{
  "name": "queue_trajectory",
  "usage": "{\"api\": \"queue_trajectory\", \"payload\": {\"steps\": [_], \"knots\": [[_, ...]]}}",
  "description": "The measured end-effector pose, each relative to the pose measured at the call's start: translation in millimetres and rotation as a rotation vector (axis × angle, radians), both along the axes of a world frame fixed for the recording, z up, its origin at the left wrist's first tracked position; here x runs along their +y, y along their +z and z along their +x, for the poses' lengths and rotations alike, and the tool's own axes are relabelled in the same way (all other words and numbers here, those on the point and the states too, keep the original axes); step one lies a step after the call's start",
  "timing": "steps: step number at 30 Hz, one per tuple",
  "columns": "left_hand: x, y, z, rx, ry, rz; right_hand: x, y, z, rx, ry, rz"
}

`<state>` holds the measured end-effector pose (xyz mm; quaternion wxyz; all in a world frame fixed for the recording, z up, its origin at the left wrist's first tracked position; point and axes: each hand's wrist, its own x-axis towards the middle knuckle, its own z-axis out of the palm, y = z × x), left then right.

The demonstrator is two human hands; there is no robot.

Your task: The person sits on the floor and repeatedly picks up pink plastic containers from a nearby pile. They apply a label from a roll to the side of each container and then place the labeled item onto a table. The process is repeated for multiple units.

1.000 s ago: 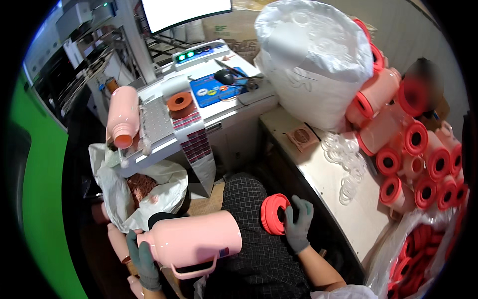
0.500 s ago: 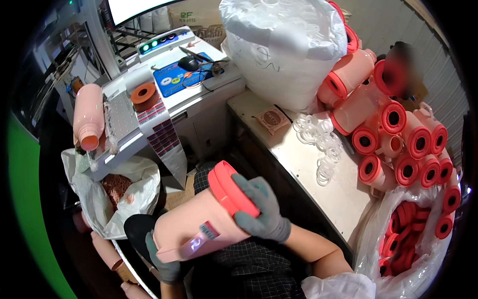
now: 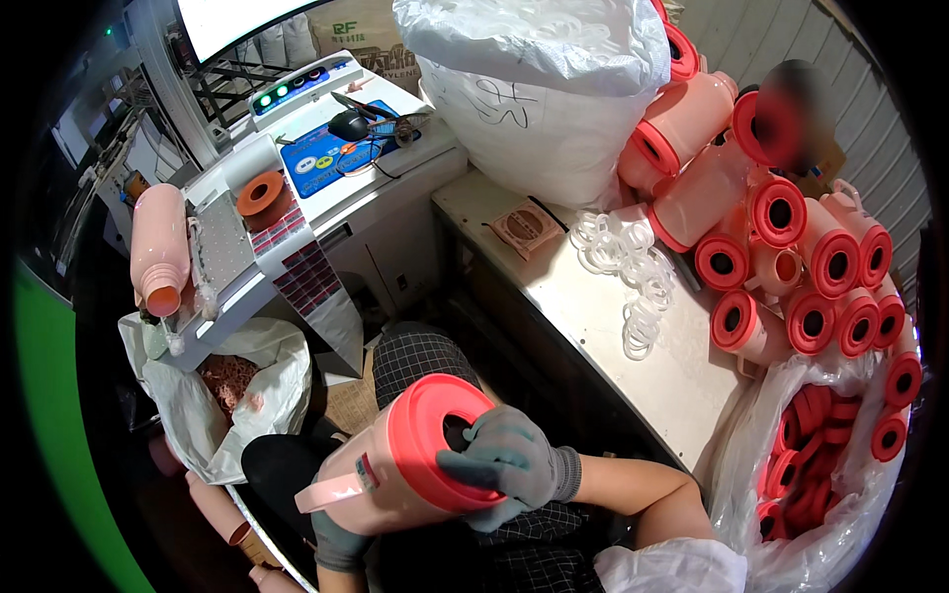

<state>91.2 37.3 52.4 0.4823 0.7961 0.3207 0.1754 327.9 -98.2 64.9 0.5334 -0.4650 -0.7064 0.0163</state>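
Note:
Over my lap I have a pink plastic jug (image 3: 386, 494) with a looped side handle (image 3: 329, 491) and a small label by it. A wide red lid (image 3: 420, 425) sits on the jug, tilted up to the right, with a dark round opening in its middle. My left hand (image 3: 339, 544), in a grey glove, is closed round the jug's lower end, its fingers partly hidden. My gloved right hand (image 3: 514, 465) grips the lid, with curled fingers across its top and at the rim.
White rings (image 3: 623, 252) lie on the bench (image 3: 593, 326) beside a soap-like pink block (image 3: 527, 227) and a big white sack (image 3: 534, 109). Red-lidded jugs (image 3: 811, 267) are piled at right above a bag of red lids (image 3: 816, 455). Left stand a pink bottle (image 3: 160, 242) and a label roll (image 3: 264, 200).
The jug has turned and come lower, so the lid's opening now shows and the handle points left. My right hand has shifted from the lid's side onto its top and rim.

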Motion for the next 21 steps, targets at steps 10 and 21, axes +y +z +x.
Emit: {"api": "queue_trajectory", "payload": {"steps": [10, 21], "knots": [[-5.0, -87.9, -79.0, 0.387, 0.218, 0.483, 0.6, 7.7, 9.1, 0.071, -0.116, -0.202], [1.5, -32.5, -53.3, -0.069, 0.691, 0.418, 10.8, -31.5, 3.7, 0.707, -0.269, -0.413]]}}
